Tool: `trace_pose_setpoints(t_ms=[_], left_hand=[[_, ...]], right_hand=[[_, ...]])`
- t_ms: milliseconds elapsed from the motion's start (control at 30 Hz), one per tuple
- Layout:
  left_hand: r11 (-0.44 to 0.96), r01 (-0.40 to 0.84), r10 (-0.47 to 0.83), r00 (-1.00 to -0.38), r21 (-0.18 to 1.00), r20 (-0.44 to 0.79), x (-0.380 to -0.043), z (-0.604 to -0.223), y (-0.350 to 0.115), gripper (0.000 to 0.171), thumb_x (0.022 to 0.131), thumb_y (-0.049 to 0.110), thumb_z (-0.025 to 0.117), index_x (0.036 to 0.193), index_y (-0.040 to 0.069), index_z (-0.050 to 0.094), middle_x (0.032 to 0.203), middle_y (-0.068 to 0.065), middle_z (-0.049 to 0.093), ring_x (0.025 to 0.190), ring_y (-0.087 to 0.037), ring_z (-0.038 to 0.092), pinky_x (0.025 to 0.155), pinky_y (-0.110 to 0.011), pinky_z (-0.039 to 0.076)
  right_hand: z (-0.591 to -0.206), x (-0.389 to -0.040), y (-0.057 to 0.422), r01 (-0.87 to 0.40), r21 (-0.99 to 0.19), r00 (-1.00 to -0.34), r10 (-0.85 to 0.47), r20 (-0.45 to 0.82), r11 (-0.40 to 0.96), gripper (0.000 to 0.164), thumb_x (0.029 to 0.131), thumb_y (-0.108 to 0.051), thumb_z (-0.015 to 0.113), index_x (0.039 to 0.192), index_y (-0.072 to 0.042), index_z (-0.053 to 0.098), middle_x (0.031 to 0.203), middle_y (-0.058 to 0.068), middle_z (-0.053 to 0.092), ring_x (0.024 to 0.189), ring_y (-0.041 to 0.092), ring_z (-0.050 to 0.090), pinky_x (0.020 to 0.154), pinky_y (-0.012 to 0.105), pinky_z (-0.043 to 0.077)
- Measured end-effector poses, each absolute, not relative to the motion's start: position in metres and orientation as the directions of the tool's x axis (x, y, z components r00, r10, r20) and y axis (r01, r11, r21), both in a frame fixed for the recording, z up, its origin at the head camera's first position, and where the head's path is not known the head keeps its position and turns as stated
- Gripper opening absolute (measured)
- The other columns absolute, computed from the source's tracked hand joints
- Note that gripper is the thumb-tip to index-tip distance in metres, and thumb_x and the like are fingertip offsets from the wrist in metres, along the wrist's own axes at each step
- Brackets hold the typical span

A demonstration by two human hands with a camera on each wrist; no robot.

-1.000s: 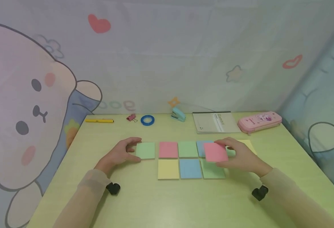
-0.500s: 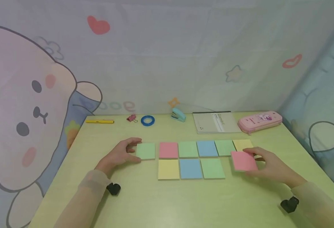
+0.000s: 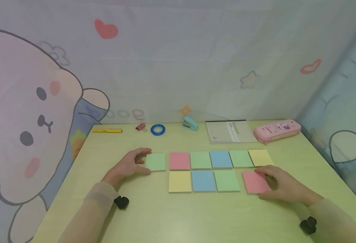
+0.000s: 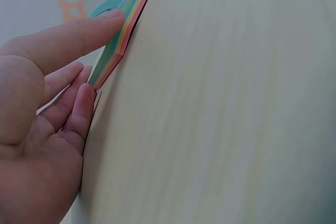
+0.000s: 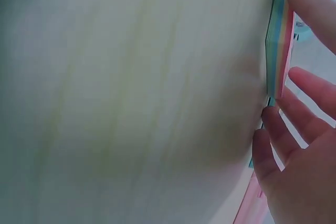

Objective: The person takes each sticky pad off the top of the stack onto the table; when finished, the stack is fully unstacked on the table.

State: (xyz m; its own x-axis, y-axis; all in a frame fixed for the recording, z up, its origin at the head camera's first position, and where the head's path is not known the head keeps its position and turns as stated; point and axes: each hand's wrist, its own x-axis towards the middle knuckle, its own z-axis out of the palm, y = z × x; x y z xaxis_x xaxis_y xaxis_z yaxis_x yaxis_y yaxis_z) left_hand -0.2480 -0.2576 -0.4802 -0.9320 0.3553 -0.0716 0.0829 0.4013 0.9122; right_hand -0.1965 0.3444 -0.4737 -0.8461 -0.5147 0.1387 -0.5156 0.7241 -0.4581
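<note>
On the left in the head view, my left hand [image 3: 128, 166] grips a green-topped sticky note pad [image 3: 156, 162] between thumb and fingers. Coloured layers of that pad [image 4: 113, 59] show at its edge in the left wrist view. My right hand [image 3: 288, 186] pinches a pink-topped sticky note pad [image 3: 254, 182] low over the table, right of the front row. Its layered edge [image 5: 277, 56] appears in the right wrist view. That front row holds a yellow pad [image 3: 180, 182], a blue pad [image 3: 203, 181] and a green pad [image 3: 227, 180].
Behind runs a row with a pink pad [image 3: 179, 161], green pads, a blue pad [image 3: 220, 159] and a yellow pad [image 3: 260, 158]. Along the table's far edge lie a yellow pen [image 3: 107, 131], binder clip [image 3: 140, 127], blue tape roll [image 3: 158, 130], stapler [image 3: 190, 124], notebook [image 3: 230, 131] and pink case [image 3: 277, 131].
My right hand has carried the pink pad rightward from over the rows, then lowered it to the right end of the front row. My left hand stays on the green pad.
</note>
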Motion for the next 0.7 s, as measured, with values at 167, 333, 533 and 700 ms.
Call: trace_pose_setpoints(t_ms=[167, 333, 533, 700], left_hand=[[0.404, 0.069, 0.348, -0.934, 0.912, -0.084, -0.248, -0.481, -0.256, 0.086, 0.081, 0.008, 0.091, 0.155, 0.004, 0.048, 0.159, -0.019, 0.047, 0.134, -0.04, 0.052, 0.116, -0.054, 0.04], [0.404, 0.071, 0.349, -0.933, 0.912, -0.082, -0.248, -0.48, -0.257, 0.086, 0.081, 0.008, 0.091, 0.155, 0.004, 0.048, 0.159, -0.019, 0.047, 0.133, -0.039, 0.053, 0.115, -0.053, 0.041], [0.408, 0.041, 0.334, -0.936, 0.912, -0.107, -0.249, -0.481, -0.257, 0.087, 0.08, 0.01, 0.092, 0.155, 0.008, 0.049, 0.16, -0.015, 0.047, 0.135, -0.039, 0.052, 0.116, -0.053, 0.04], [0.41, 0.039, 0.334, -0.936, 0.911, -0.111, -0.25, -0.482, -0.257, 0.087, 0.08, 0.011, 0.093, 0.156, 0.009, 0.049, 0.161, -0.015, 0.046, 0.137, -0.04, 0.051, 0.117, -0.054, 0.04]], right_hand=[[-0.47, -0.192, 0.354, -0.477, -0.466, -0.867, -0.486, 0.111, 0.745, 0.084, 0.077, -0.051, 0.092, 0.143, -0.01, 0.061, 0.141, 0.008, 0.064, 0.127, 0.03, 0.057, 0.103, 0.006, 0.028], [-0.469, -0.192, 0.358, -0.468, -0.45, -0.875, -0.471, 0.113, 0.76, 0.077, 0.077, -0.049, 0.093, 0.138, -0.011, 0.064, 0.136, 0.006, 0.066, 0.121, 0.023, 0.061, 0.1, 0.012, 0.038], [-0.465, -0.196, 0.352, -0.464, -0.443, -0.875, -0.475, 0.094, 0.767, 0.076, 0.08, -0.048, 0.091, 0.14, -0.01, 0.063, 0.124, 0.0, 0.065, 0.109, 0.016, 0.059, 0.094, 0.032, 0.051], [-0.466, -0.202, 0.347, -0.457, -0.465, -0.872, -0.484, 0.067, 0.758, 0.077, 0.082, -0.048, 0.089, 0.143, -0.009, 0.062, 0.119, -0.004, 0.064, 0.103, 0.01, 0.055, 0.088, 0.033, 0.052]])
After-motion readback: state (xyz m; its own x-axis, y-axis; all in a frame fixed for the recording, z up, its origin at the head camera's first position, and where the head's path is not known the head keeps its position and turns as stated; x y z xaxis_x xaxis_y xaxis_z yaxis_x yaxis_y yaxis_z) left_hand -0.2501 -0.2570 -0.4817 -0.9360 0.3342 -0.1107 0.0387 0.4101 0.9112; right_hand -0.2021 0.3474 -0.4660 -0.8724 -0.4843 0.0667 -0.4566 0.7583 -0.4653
